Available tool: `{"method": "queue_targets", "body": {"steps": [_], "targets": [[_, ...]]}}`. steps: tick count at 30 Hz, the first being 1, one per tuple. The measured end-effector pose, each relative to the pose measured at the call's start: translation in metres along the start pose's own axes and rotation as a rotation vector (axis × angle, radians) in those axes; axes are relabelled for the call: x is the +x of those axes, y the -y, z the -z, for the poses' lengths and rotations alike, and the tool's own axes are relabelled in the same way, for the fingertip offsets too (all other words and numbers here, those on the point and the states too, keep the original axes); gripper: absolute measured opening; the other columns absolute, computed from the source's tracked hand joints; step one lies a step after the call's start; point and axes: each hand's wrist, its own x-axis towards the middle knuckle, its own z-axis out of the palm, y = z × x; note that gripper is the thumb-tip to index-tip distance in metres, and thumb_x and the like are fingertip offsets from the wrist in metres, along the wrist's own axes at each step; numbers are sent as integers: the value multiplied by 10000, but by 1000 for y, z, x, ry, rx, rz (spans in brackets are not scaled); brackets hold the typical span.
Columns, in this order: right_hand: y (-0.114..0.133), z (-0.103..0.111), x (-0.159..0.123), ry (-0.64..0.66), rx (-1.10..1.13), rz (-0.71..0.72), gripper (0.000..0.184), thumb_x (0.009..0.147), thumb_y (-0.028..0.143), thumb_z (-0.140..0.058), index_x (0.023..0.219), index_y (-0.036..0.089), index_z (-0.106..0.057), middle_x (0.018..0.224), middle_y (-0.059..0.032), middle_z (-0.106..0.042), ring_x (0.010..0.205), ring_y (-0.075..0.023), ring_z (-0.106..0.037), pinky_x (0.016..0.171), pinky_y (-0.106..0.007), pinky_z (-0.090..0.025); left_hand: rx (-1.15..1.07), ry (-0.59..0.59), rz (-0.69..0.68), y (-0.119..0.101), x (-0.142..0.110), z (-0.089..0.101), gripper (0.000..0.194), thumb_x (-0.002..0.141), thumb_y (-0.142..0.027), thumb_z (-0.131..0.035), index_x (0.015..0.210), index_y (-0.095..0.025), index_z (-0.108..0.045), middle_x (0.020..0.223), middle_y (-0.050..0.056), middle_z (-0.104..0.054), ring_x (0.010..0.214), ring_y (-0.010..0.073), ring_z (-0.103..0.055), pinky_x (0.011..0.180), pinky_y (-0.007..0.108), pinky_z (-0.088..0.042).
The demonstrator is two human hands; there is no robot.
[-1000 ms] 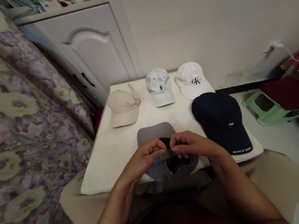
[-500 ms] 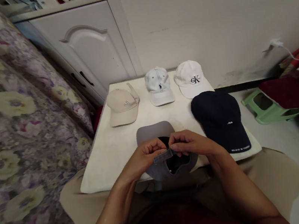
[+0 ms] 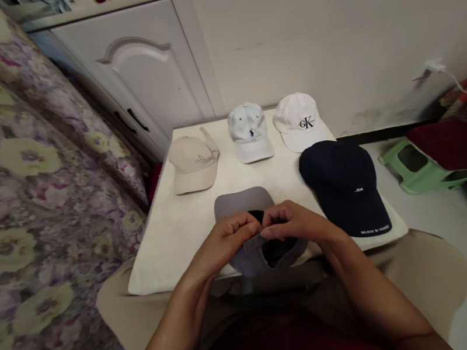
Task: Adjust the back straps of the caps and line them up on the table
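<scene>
A grey cap (image 3: pixel 242 203) lies upside down at the near edge of a small white table (image 3: pixel 168 238), brim pointing away from me. My left hand (image 3: pixel 227 244) and my right hand (image 3: pixel 294 224) meet over its back opening, both pinching the grey adjuster strap (image 3: pixel 253 242) with fingers closed. The cap's dark inside shows between my thumbs.
Four more caps lie on the table: beige (image 3: pixel 193 163), pale blue-white (image 3: pixel 248 132), white with a black logo (image 3: pixel 301 121), and navy (image 3: pixel 346 187). A floral bedcover (image 3: pixel 18 191) fills the left; a white cupboard (image 3: pixel 147 76) stands behind. A green stool (image 3: pixel 414 167) sits on the right.
My hands have drawn closer together and the strap has shortened, its free end now tucked under my left fingers instead of sticking out. The view shifted slightly.
</scene>
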Motion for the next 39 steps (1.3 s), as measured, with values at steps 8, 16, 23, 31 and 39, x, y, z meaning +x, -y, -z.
{"method": "queue_targets", "body": {"steps": [8,16,23,31,39], "targets": [[4,-7,-1,-100,6,15,227,781,385,-718,735,166,-683,574,39,-559,523,-91,-470,514,-220,-367,163,-118,-130,-8,-5,-3,366,946,-482,-497,785,-178,-622,681,-20,-533,600,124,-443,534,227,-325],[11,-4,-4,-302,-6,69,201,759,340,-709,688,159,-659,521,49,-518,485,-82,-431,490,-220,-327,453,-295,-255,5,-14,9,366,988,-437,-433,795,-177,-604,697,-19,-512,661,144,-463,601,246,-345],[8,-13,0,-253,32,63,220,781,354,-689,682,165,-630,504,59,-500,462,-76,-391,481,-219,-306,801,-472,-406,13,7,29,268,922,-371,-567,714,-206,-606,642,-11,-549,631,158,-479,649,275,-346],[-3,-19,12,-321,-62,137,212,829,323,-648,688,168,-614,548,54,-519,519,-91,-444,528,-226,-336,641,-579,-485,7,-7,5,222,978,-336,-472,903,-202,-633,884,47,-634,891,208,-576,808,315,-434],[1,-24,8,-331,-144,153,188,845,306,-640,717,168,-632,595,46,-554,553,-93,-485,536,-221,-341,445,-407,-224,10,-8,-2,215,873,-397,-617,807,-195,-588,719,-17,-586,683,163,-541,617,270,-406]]}}
